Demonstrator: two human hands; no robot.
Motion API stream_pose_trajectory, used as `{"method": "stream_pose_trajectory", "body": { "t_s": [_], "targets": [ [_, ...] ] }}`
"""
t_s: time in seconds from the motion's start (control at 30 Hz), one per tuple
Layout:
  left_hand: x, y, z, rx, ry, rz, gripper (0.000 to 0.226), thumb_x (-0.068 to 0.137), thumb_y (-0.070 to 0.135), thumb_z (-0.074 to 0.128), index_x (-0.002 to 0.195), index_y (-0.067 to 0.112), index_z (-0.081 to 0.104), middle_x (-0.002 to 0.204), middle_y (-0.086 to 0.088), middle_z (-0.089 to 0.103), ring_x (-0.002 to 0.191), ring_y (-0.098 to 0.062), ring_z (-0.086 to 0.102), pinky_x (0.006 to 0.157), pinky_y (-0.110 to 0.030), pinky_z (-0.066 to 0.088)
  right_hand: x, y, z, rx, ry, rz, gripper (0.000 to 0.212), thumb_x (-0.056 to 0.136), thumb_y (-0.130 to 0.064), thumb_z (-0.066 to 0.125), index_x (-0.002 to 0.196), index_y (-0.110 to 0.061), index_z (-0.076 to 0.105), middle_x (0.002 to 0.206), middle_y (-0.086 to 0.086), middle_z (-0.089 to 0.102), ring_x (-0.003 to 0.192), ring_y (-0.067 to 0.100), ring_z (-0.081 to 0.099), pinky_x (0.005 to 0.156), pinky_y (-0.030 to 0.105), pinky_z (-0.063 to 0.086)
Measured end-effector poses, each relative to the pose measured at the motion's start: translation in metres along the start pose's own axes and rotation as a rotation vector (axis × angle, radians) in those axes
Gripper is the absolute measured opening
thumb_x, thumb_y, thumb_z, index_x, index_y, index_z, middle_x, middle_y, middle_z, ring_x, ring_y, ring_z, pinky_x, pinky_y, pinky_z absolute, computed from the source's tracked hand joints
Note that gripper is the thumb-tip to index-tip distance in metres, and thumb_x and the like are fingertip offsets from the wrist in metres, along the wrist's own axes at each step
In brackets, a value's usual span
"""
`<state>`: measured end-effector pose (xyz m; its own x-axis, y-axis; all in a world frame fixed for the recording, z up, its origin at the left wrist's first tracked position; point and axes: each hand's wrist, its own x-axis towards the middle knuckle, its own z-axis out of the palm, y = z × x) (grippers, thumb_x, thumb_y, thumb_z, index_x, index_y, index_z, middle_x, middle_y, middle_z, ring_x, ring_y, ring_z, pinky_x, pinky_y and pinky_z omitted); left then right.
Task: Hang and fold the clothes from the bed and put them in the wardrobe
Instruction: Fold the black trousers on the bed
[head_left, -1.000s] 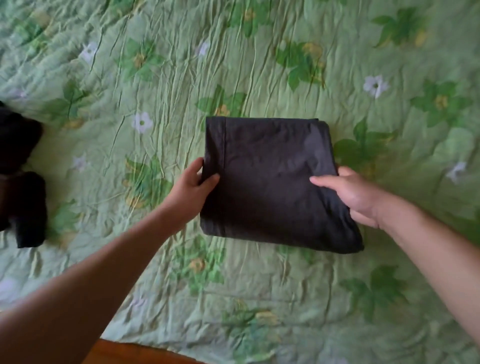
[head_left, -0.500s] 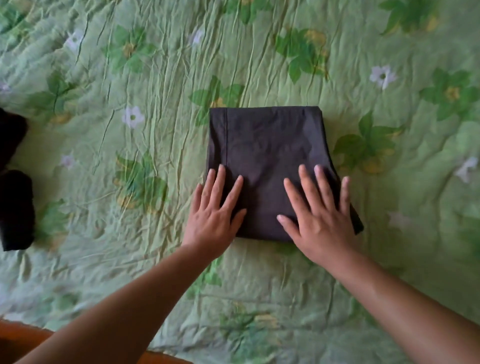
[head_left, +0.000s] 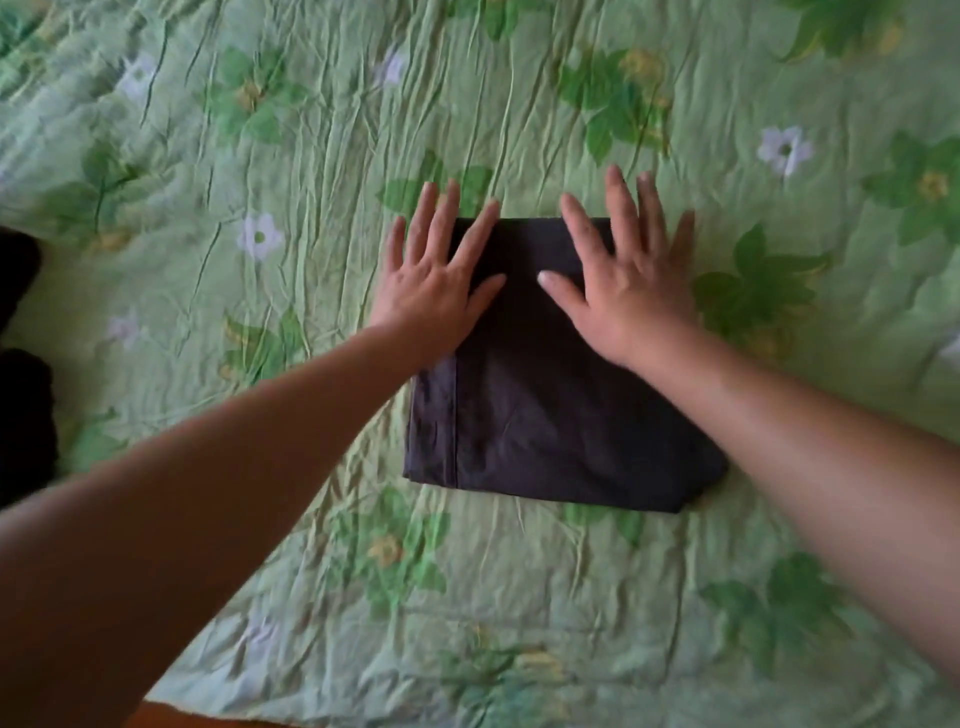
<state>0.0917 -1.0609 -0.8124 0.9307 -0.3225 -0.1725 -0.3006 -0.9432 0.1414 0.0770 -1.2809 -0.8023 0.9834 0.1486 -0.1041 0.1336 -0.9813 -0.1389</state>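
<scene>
Shows a folded dark garment (head_left: 545, 415) lying flat as a squarish packet near the middle of the bed (head_left: 311, 130), on its crinkled green flowered cover. Rests both the left hand (head_left: 431, 291) and the right hand (head_left: 623, 296) palm-down on the far half of it, fingers (head_left: 621, 208) straight and spread, released, gripping nothing, tips reaching past the far edge onto the cover. Appears soft, thin and light, with no stiffness of its own; probably sags and falls open if lifted by one corner or one layer. Not fragile, hardly slippery. Better taken by sliding flat hands under the two side edges, or with one palm beneath and one on top, so the layers hold together. Also shows other dark clothes (head_left: 21, 415) at the left edge, well apart. Shows no wardrobe.
</scene>
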Motion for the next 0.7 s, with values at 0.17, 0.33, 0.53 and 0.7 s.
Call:
{"method": "stream_pose_trajectory", "body": {
  "t_s": [0.17,0.33,0.53,0.7],
  "targets": [
    [0.014,-0.002,0.01,0.066,-0.158,0.035,0.07,0.099,0.059,0.029,0.159,0.027,0.009,0.165,-0.013,0.008,0.153,-0.031,0.004,0.121,-0.058,0.009,0.012,0.007,0.018,-0.063,-0.273,0.111,0.086,0.092,-0.076,0.022,0.16,-0.025,0.006,0.166,0.009,0.01,0.153,0.033,0.004,0.117,0.066,0.009],
    [0.012,-0.007,-0.027,-0.153,-0.192,0.088,0.069,0.088,0.045,0.063,0.147,0.022,0.037,0.139,-0.01,0.044,0.128,-0.032,0.043,0.1,-0.046,0.045,-0.001,0.004,-0.016,0.002,-0.22,0.069,0.066,0.085,-0.054,0.059,0.138,-0.017,0.045,0.129,0.014,0.053,0.122,0.037,0.046,0.095,0.051,0.044],
    [0.042,-0.008,-0.08,-0.384,-0.613,-0.047,0.026,0.077,0.025,0.079,0.1,0.015,0.07,0.09,-0.005,0.063,0.086,-0.025,0.061,0.073,-0.035,0.05,0.025,0.018,-0.083,0.257,-0.6,0.149,0.015,0.073,-0.026,0.074,0.082,-0.017,0.066,0.084,0.007,0.067,0.077,0.025,0.062,0.059,0.029,0.045],
    [0.034,0.002,-0.11,-0.298,-0.599,0.057,0.025,0.076,0.021,0.082,0.09,0.019,0.062,0.08,0.006,0.057,0.081,-0.02,0.057,0.067,-0.029,0.041,0.013,0.014,-0.108,0.187,-0.665,0.037,0.027,0.075,-0.017,0.075,0.099,-0.018,0.062,0.095,0.004,0.064,0.086,0.025,0.061,0.071,0.035,0.053]
  ]
}}
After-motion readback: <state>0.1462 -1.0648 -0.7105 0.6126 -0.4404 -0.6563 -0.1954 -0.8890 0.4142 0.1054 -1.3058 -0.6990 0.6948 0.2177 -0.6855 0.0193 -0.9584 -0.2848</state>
